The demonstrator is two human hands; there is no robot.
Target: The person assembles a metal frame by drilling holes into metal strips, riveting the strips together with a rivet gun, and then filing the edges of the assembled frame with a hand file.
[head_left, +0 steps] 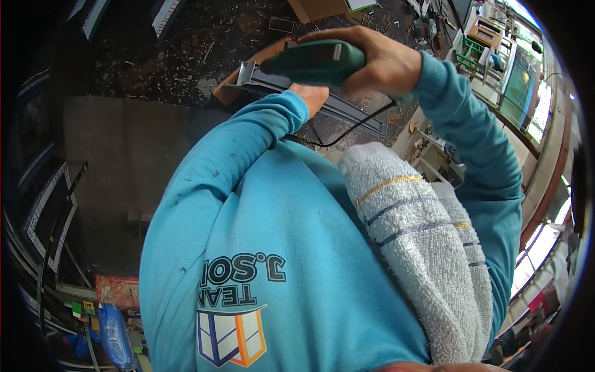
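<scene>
Gripping a green power tool (310,65) with the right hand (383,65), with fingers wrapped round its body, above a grey metal profile (350,111) and towards one end of it. Reaching beneath the tool with the left hand (313,98), down at the profile and apparently steadying it (cannot tell whether clasping or just pressing, with the fingers out of sight). Looks like a step of working the profile with the tool, though cannot make out any contact between tip and metal. Probably calls for a firm brace on the left, a careful aim on the right, and some care over the black cord (339,139) looping close by. As for containers, at the top edge, a cardboard box (316,9), partly cut off, with contents hidden; at lower left, a blue plastic bag (114,338), with contents too unclear to name
</scene>
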